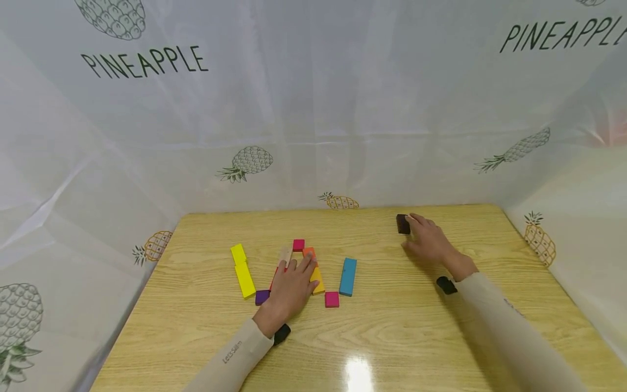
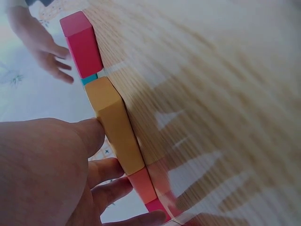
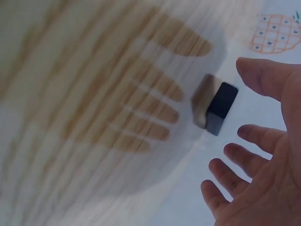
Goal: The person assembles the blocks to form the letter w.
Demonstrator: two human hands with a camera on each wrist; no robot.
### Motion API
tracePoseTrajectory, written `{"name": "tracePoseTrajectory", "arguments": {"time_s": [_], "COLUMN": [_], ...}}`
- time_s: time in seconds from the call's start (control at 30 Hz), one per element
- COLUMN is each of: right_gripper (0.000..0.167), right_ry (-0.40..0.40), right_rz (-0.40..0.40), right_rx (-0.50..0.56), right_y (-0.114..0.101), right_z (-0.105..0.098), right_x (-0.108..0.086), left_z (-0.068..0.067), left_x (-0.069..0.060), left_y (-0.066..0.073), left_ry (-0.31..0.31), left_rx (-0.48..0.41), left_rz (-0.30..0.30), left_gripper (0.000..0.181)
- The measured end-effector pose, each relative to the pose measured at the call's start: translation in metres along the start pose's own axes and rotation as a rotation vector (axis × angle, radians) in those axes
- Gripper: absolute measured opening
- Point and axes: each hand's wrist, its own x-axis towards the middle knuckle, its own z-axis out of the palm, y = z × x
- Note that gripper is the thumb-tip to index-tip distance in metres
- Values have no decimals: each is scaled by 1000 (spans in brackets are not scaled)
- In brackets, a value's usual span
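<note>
My left hand [image 1: 292, 286] lies over a group of coloured blocks, its fingers spread. In the left wrist view, its thumb and fingers rest along an amber block [image 2: 118, 129] and an orange block [image 2: 142, 184] that stand end to end. A red block and a pale wooden block [image 1: 286, 254] are partly hidden beneath that hand. At the back right, my right hand [image 1: 429, 240] reaches beside a black block [image 1: 403, 224]. The right wrist view shows its fingers loosely extended, with a gap between them and the black block [image 3: 224, 100].
Yellow blocks [image 1: 245, 281] and a purple block [image 1: 262, 296] lie left of the left hand. One pink block [image 1: 298, 245] sits behind it; another pink block [image 1: 332, 299] and a blue block [image 1: 348, 276] lie right. A pineapple-print sheet [image 1: 313, 109] surrounds the wooden table [image 1: 392, 337].
</note>
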Motion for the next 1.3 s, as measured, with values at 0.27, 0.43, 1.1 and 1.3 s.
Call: {"name": "tracePoseTrajectory", "arguments": {"time_s": [0.27,0.43,1.1,1.3], "right_gripper": [68,65,54,54], "right_ry": [-14,-36,8,16], "right_rz": [-39,-48,-70,-88], "right_rx": [-30,-18,-53,-47], "right_y": [11,14,12,-7], "right_z": [2,1,4,8], "right_x": [6,10,20,20], "left_z": [-1,0,1,3], "left_x": [0,0,0,1], "left_y": [1,2,1,1], "left_ry": [11,9,21,9], "left_rx": [16,21,19,8], "left_rz": [0,4,-4,-10], "left_gripper": [57,58,57,59]}}
